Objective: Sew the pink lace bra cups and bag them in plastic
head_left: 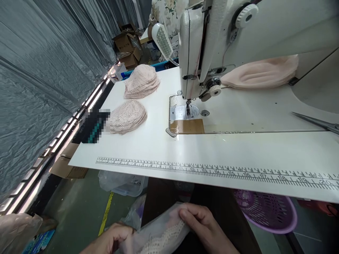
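Note:
Below the table's front edge, my left hand (111, 240) and my right hand (205, 225) both grip a pale pink lace fabric piece (161, 234) held in my lap. The left hand pinches its left end with curled fingers. The right hand's fingers press down on its right end. On the white table (238, 151) above stands a white sewing machine (212, 46) with its needle plate (184, 113) bare. Two stacks of pink lace pieces lie left of it, one near (128, 116) and one farther back (141, 82).
A folded pink cloth (261, 74) rests behind the machine's arm. Scissors (317, 121) lie at the right edge. A printed ruler (212, 171) runs along the table front. A purple basket (267, 211) sits under the table, cardboard boxes (127, 46) stand at the back.

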{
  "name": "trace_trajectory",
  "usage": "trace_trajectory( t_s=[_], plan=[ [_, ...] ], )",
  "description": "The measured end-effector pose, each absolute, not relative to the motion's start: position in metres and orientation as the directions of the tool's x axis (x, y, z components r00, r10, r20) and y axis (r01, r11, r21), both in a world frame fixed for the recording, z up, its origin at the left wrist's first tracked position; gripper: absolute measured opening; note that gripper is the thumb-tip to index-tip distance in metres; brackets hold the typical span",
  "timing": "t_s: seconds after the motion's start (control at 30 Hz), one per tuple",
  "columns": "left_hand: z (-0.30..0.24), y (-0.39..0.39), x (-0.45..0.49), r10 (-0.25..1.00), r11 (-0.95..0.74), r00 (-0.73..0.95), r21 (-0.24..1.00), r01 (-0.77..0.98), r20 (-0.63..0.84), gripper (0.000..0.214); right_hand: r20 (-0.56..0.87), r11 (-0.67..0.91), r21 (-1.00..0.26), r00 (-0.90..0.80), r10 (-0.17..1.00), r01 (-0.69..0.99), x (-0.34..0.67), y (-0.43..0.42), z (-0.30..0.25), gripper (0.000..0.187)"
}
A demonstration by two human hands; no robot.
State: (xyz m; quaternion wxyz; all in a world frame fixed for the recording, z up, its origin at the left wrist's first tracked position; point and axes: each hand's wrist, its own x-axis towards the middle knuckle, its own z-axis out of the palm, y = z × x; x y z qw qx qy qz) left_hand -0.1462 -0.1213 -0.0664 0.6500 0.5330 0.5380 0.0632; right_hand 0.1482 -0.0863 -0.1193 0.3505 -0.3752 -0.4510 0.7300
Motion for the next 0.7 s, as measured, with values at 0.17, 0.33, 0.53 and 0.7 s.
trace_trajectory(
  t_s=[0.17,0.33,0.53,0.7],
  plan=[
    [-0.069,-0.106,-0.141,0.631,0.427,0.542,0.832,0.355,-0.555,0.05,-0.262,-0.478,-0.834,-0.565,0.782,-0.275,0.151,-0.081,-0.113,0.043],
    [-0.078,-0.107,-0.15,0.655,0.539,0.501,0.814,0.215,-0.566,0.053,-0.29,-0.583,-0.745,-0.631,0.719,-0.323,0.153,-0.079,-0.113,0.049],
    [-0.081,-0.115,-0.154,0.668,0.629,0.444,0.772,0.09,-0.596,0.053,-0.32,-0.641,-0.703,-0.668,0.672,-0.308,0.154,-0.083,-0.113,0.051],
    [-0.08,-0.114,-0.151,0.675,0.638,0.437,0.768,0.057,-0.594,0.052,-0.266,-0.652,-0.682,-0.717,0.644,-0.332,0.148,-0.083,-0.112,0.043]
  ],
)
